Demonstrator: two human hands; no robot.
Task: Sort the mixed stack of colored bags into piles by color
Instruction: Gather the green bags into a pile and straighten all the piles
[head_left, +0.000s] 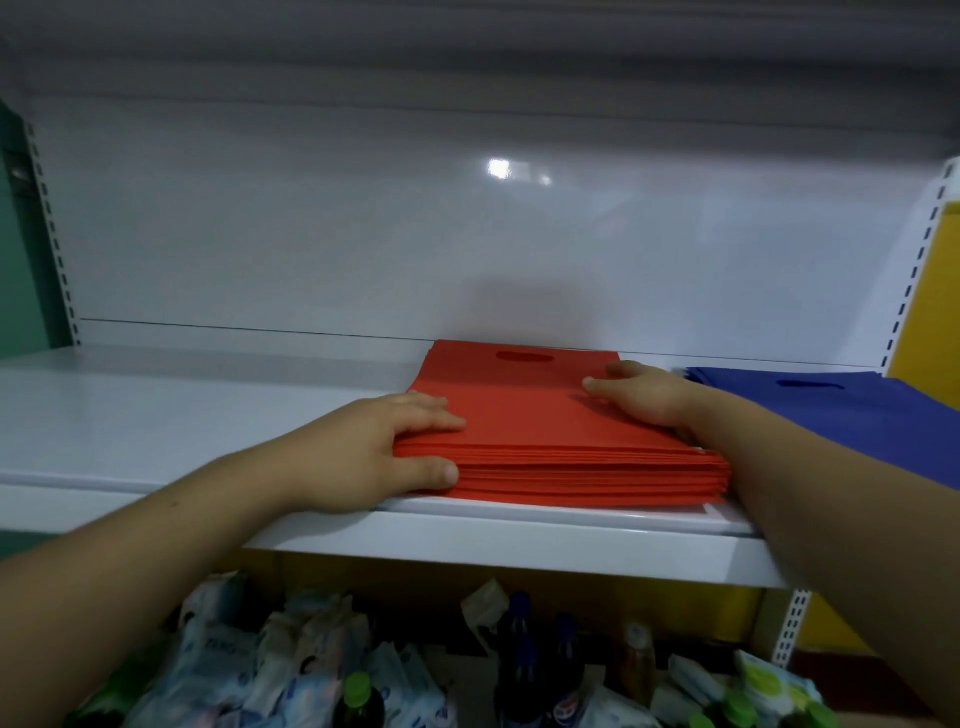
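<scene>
1. Head view: red bag stack (561, 441) sits at the near edge of the white shelf (156, 426), with the blue bag pile (841, 415) just to its right.
2. Left hand (384, 447) clamps the near-left corner, fingers on top, thumb on the front edge. Right hand (644, 400) lies flat on the top right; thumb hidden.
3. Risk: a lopsided squeeze could fan the layers, and the lower bags could slip off the near lip.

matt red bags (545, 415), glossy white shelf (156, 415)
</scene>
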